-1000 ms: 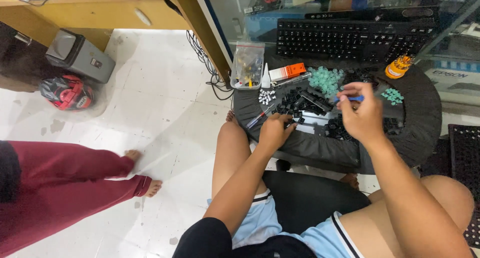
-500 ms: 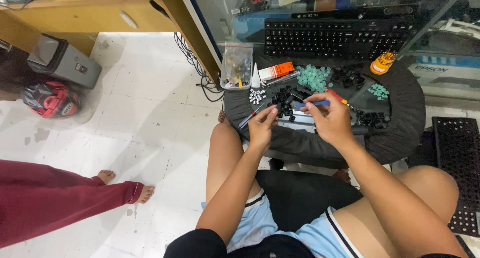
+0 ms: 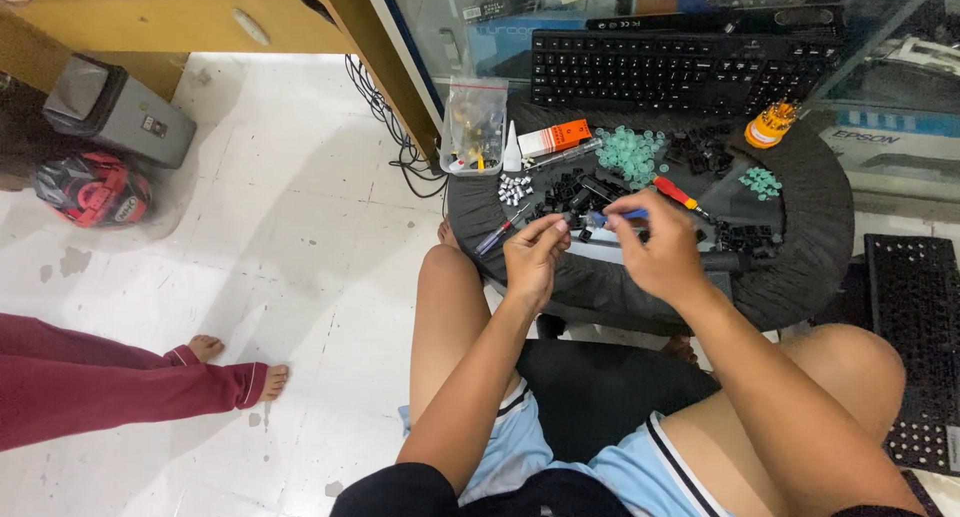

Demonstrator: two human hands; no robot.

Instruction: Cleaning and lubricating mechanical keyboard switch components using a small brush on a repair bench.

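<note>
Left hand (image 3: pixel 535 255) pinches small black key part (image 3: pixel 572 217); right hand (image 3: pixel 655 249) pinches blue tool (image 3: pixel 612 218), both near black keyboard (image 3: pixel 680 69). Part likely light, rigid; grip edges.

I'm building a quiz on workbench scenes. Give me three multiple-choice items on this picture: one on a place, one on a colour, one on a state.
1. Where does the black keyboard lie?
A. at the far edge of the round table
B. on the floor by the red helmet
C. on the person's lap

2. What colour is the screwdriver handle?
A. yellow
B. red
C. white

3. How are the hands?
A. both flat on the table
B. one raised to the glass
C. both raised, fingertips pinching small things

Key: 1 A, it lies beyond the scattered parts; 2 B, the handle beside the right hand is red; 3 C, the left hand and right hand pinch small things, the right a blue tool.
</note>
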